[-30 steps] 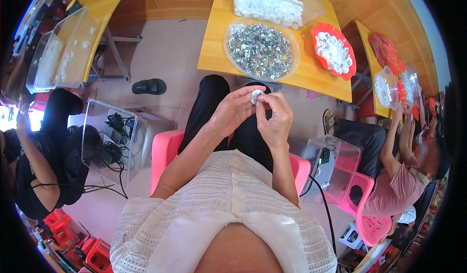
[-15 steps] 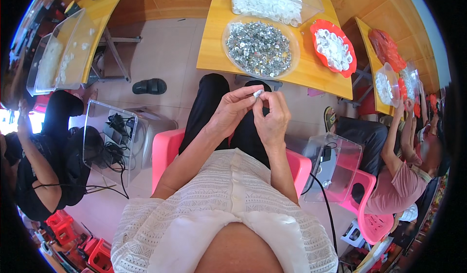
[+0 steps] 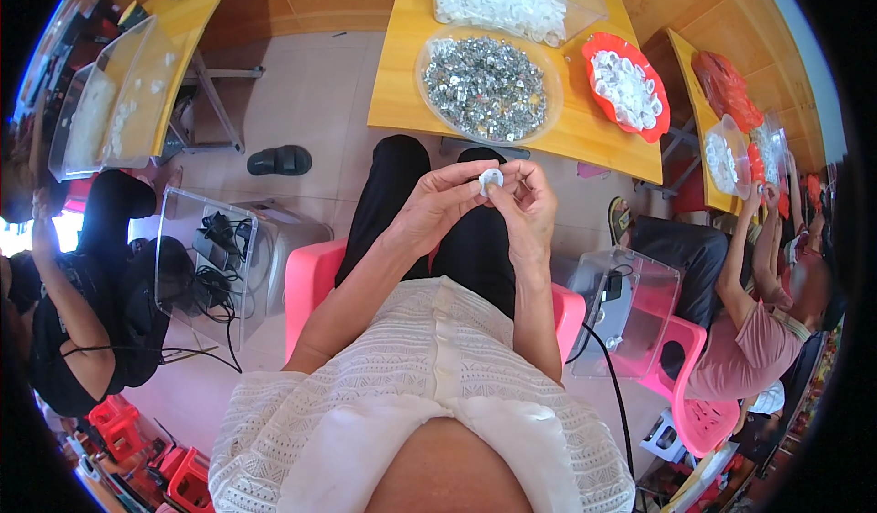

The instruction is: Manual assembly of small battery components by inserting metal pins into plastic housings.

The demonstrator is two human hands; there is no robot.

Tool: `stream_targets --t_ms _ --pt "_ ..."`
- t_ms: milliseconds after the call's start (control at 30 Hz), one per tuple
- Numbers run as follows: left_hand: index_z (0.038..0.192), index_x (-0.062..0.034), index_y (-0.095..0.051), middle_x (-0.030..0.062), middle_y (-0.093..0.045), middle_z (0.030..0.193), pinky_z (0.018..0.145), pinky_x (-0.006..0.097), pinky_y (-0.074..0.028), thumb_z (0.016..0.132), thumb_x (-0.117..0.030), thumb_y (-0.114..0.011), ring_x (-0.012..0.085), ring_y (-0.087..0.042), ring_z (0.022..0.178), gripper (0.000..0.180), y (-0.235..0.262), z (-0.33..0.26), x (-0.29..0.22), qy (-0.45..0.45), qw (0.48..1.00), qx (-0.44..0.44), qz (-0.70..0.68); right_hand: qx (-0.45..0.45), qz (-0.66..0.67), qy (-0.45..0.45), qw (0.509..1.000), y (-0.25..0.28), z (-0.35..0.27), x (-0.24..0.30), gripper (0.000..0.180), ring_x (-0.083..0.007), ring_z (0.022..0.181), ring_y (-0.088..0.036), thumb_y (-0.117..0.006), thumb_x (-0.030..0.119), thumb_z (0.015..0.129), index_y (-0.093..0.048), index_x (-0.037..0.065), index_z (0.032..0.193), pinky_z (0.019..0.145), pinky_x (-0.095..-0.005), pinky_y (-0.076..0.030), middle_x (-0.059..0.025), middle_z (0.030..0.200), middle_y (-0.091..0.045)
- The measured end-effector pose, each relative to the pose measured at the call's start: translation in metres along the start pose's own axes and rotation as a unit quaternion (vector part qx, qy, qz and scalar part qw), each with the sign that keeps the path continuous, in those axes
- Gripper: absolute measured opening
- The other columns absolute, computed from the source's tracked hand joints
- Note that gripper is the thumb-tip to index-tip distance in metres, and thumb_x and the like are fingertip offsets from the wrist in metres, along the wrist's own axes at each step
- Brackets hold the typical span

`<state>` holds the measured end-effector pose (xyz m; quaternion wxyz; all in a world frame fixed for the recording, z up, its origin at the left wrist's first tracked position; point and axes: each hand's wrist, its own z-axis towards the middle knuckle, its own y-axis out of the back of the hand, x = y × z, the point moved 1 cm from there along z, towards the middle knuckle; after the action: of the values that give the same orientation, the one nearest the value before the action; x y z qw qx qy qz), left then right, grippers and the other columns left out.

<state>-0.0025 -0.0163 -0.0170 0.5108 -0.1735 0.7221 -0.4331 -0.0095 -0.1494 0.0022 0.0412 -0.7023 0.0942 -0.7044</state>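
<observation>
Between my two hands, above my lap, is a small round white plastic piece (image 3: pixel 491 179). My left hand (image 3: pixel 437 204) pinches it from the left with thumb and fingertips. On its other side my right hand (image 3: pixel 523 207) grips it, the thumb pressed on its face. Just beyond my hands, a clear round tub (image 3: pixel 425 102) full of small shiny metal parts (image 3: pixel 484 88) stands on the yellow table (image 3: pixel 395 84). To its right lies a red scalloped dish (image 3: pixel 660 127) with white plastic pieces like the one I hold.
A clear box (image 3: pixel 585 10) of white pieces stands at the table's back. Clear bins (image 3: pixel 639 330) with cables flank my pink chair (image 3: pixel 311 285). People work at both sides; a black slipper (image 3: pixel 280 160) lies on the floor to the left.
The white piece has turned so its round face shows more. My right hand has shifted slightly right, its thumb now on that face. My left hand has barely moved.
</observation>
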Motion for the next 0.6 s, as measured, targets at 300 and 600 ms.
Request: stream_targets --t_ms 300,600 --pt "0.115 -0.0029 -0.056 0.0065 -0.06 0.108 0.089 0.029 -0.045 0.086 -0.007 -0.056 0.0136 -0.056 0.099 0.029 0.002 0.001 0.002 -0.008 1.0 -0.011 0.005 -0.013 0.0 0.023 1.0 -0.003 0.0 -0.002 0.021 -0.0012 0.068 -0.052 -0.064 -0.005 0.075 -0.054 0.004 0.091 0.06 -0.0151 -0.043 0.0028 0.079 -0.056" --pt "0.114 -0.0026 -0.057 0.006 -0.059 0.11 0.092 0.03 -0.042 0.086 -0.006 -0.056 0.0142 -0.054 0.103 0.028 0.002 0.001 0.001 -0.032 0.996 0.007 0.078 -0.031 -0.02 0.043 0.998 0.001 0.001 -0.013 0.02 0.0004 0.064 -0.05 -0.064 -0.006 0.074 -0.054 0.004 0.088 0.054 -0.0134 -0.041 0.0041 0.074 -0.055"
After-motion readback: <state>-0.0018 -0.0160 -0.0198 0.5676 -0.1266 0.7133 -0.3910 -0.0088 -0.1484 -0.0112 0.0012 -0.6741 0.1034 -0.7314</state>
